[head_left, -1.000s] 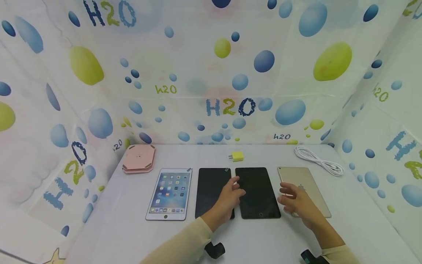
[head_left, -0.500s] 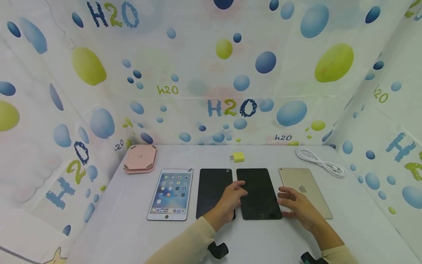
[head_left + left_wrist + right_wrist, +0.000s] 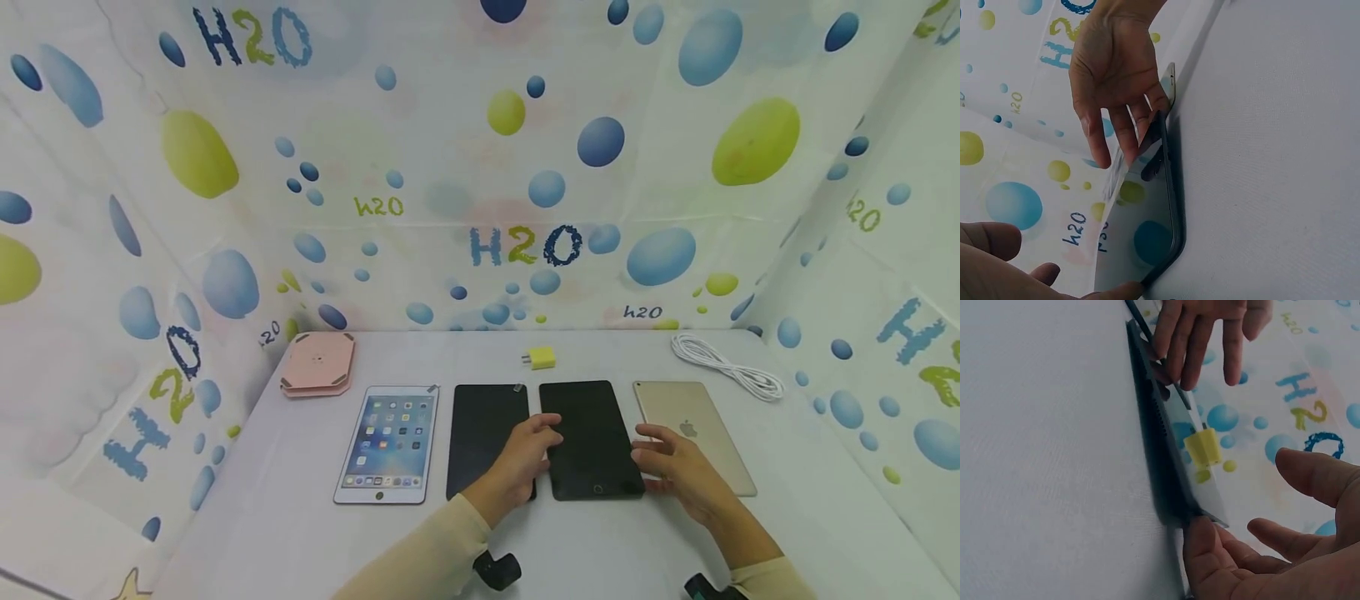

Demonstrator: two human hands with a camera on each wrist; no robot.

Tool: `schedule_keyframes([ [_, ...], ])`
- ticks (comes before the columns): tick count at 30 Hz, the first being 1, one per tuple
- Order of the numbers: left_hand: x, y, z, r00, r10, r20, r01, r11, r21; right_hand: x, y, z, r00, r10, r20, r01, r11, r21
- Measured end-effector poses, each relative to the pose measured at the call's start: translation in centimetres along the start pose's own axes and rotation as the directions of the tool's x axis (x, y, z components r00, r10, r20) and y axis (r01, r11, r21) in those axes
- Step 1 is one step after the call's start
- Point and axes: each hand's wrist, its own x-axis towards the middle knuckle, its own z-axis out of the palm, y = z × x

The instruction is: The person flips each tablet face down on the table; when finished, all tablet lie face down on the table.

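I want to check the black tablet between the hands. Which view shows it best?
The head view: the black dark-screened tablet lies flat, whole outline visible, left hand and right hand at its side edges. Both wrist views show only its thin edge and reflecting screen.

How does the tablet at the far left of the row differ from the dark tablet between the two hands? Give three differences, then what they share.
The white tablet has a lit screen showing app icons; the dark tablet has a black, blank screen. The white tablet has a white frame, the dark tablet a black one. No hand is near the white tablet, while the left hand and right hand touch the dark tablet's two long edges. Both lie face up on the table, similar in size.
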Motion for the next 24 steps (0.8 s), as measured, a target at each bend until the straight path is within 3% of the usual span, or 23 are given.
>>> schedule_keyframes([
  [6,0.0,-0.1,0.4,1.0,0.018,0.005,-0.018,1.0,0.004,-0.1,-0.3,-0.4,1.0,0.009,0.002,-0.009,0.999,0.035],
  [10,0.1,-0.1,0.5,1.0,0.012,0.008,-0.012,1.0,0.013,0.2,-0.7,-0.5,1.0,0.019,-0.009,-0.018,0.993,0.118],
  [13,0.1,0.0,0.6,1.0,-0.015,0.018,0.014,0.999,0.031,0.4,-0.9,-0.4,1.0,0.012,0.005,-0.013,0.968,0.25],
  [17,0.0,0.3,0.7,0.998,-0.021,0.052,0.018,0.998,0.064,0.6,-1.3,0.0,0.992,-0.087,0.087,0.043,0.906,0.42],
  [20,0.0,0.6,0.8,0.995,-0.001,0.098,-0.007,0.997,0.08,0.8,-1.8,0.4,0.975,-0.169,0.142,0.082,0.874,0.478],
  [24,0.0,1.0,0.8,0.99,0.002,0.141,-0.016,0.995,0.097,1.0,-2.3,1.1,0.971,-0.182,0.153,0.086,0.87,0.486],
])
